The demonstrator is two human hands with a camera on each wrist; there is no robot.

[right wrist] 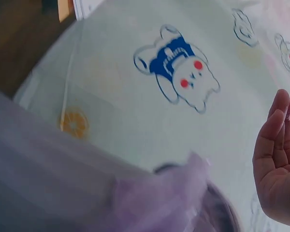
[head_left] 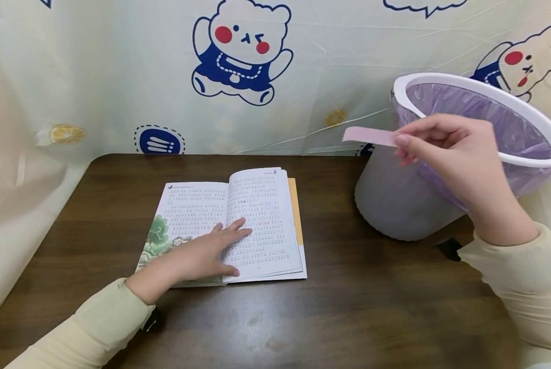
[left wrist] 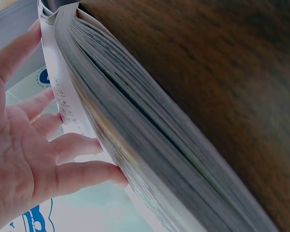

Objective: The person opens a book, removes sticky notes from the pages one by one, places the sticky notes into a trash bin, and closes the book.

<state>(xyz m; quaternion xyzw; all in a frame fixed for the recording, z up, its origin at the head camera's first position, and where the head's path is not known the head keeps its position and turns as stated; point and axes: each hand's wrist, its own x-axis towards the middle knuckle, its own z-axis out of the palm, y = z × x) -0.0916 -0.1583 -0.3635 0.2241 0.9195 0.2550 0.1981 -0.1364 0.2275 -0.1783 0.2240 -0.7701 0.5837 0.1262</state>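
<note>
An open book (head_left: 261, 205) with printed pages lies on the brown table. My left hand (head_left: 199, 259) rests across its lower middle with fingers spread, touching the pages near the fold. In the left wrist view the fingers of that hand (left wrist: 17, 159) lie against the page, and the thick edge of the book's pages (left wrist: 150, 145) shows beside them. Between thumb and fingers, my right hand (head_left: 462, 159) pinches one end of a pink paper strip (head_left: 367, 135). That hand is raised in front of the trash bin's rim. In the right wrist view, the right hand (right wrist: 280, 164) hides most of the strip.
A grey trash bin (head_left: 390, 200) with a white rim (head_left: 455, 79) and a purple liner (head_left: 478, 107) stands tilted at the right. Behind the brown table (head_left: 257, 328) hangs a pale curtain (head_left: 132, 61) printed with cartoon bears.
</note>
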